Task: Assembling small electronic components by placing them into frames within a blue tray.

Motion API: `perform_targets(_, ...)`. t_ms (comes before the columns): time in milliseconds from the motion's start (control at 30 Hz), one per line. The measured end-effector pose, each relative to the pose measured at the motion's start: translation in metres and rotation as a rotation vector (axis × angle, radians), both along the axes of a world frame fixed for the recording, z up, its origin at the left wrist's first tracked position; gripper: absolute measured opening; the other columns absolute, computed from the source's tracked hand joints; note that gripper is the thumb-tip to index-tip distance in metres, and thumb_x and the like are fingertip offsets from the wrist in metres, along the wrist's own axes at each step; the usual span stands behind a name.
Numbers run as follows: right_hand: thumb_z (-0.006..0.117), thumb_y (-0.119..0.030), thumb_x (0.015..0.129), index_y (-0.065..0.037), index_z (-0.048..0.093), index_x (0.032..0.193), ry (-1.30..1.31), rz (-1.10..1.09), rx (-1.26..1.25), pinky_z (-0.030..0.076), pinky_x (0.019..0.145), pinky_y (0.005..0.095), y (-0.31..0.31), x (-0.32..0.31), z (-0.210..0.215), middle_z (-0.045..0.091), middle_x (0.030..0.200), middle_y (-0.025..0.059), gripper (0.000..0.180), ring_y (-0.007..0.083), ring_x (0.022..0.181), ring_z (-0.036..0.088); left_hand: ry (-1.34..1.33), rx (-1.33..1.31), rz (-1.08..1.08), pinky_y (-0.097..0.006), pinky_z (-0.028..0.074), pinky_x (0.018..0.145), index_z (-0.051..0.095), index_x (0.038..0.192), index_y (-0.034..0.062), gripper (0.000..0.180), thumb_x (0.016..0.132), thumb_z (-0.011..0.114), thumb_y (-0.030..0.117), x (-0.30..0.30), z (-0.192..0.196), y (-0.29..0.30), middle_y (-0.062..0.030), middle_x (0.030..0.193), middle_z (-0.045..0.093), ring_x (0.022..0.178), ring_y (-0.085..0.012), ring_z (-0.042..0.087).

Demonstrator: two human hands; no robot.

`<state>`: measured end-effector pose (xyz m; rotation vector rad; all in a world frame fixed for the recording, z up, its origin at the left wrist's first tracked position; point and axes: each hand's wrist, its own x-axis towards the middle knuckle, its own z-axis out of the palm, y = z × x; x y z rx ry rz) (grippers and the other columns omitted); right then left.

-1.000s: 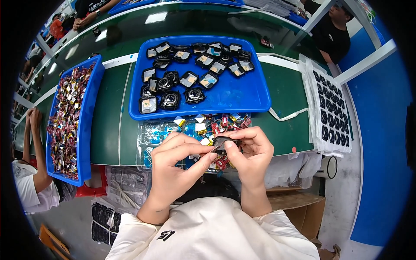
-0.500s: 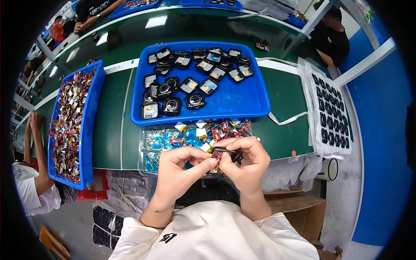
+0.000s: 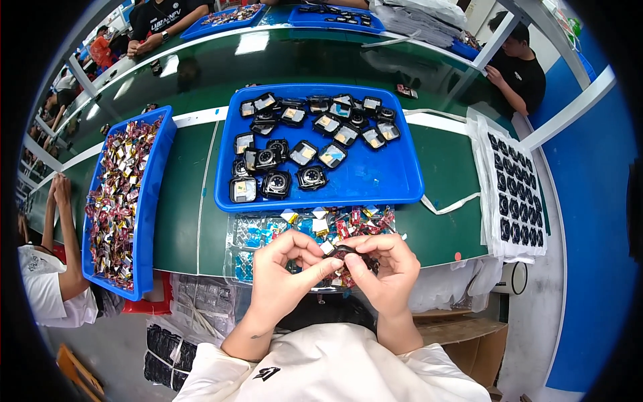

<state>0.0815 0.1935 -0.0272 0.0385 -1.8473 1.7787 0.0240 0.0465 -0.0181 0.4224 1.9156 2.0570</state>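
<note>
While both hands, left point(image 3: 284, 271) and right point(image 3: 382, 268), pinch one small dark part point(image 3: 345, 253) above the counter's point(image 3: 187, 201) near edge, fitting seems underway; next likely needs steady fingertip alignment.

Blue tray point(image 3: 402, 181) holds dark square parts; second blue tray point(image 3: 157, 174) at left holds small, possibly foil-wrapped, pieces; green table point(image 3: 187, 214) beneath.

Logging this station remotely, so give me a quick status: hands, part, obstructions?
Left hand and right hand both pinching a small dark part. Held above the clear tray of coloured pieces. Blue tray of dark parts beyond, apart.
</note>
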Motion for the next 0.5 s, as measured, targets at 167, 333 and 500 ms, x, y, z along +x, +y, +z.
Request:
perform_targets(167, 0.066, 0.006, 0.08, 0.004, 0.056, 0.093, -0.055, 0.032, -0.151, 0.054, 0.076, 0.0263, -0.0032, -0.0017, 0.0037, 0.067, 0.091, 0.0153, 0.016, 0.0171, 0.084, 0.067, 0.255, -0.165, 0.045, -0.02, 0.042, 0.06, 0.066, 0.081, -0.0019, 0.019, 0.069, 0.079, 0.003, -0.0036, 0.0001, -0.0009, -0.003, 0.075, 0.063, 0.065, -0.0074, 0.055)
perform_targets(333, 0.066, 0.005, 0.08, 0.004, 0.057, 0.094, -0.084, -0.014, -0.158, 0.053, 0.072, 0.0242, -0.006, -0.0007, -0.001, 0.066, 0.088, 0.012, 0.017, 0.0134, 0.081, 0.065, 0.325, -0.161, 0.051, -0.021, 0.044, 0.057, 0.069, 0.08, 0.0005, 0.019, 0.068, 0.081, 0.009, -0.003, -0.0001, -0.0001, -0.0037, 0.071, 0.065, 0.061, -0.0078, 0.055)
perform_targets(500, 0.067, 0.004, 0.08, 0.003, 0.059, 0.091, -0.077, -0.049, -0.104, 0.052, 0.069, 0.0229, -0.0076, -0.0014, -0.0007, 0.066, 0.086, 0.0092, 0.014, 0.011, 0.078, 0.064, 0.202, -0.077, 0.037, -0.02, 0.045, 0.058, 0.068, 0.083, -0.0009, 0.017, 0.07, 0.078, 0.005, 0.0002, -0.0026, -0.0013, -0.0043, 0.073, 0.066, 0.063, -0.0065, 0.056)
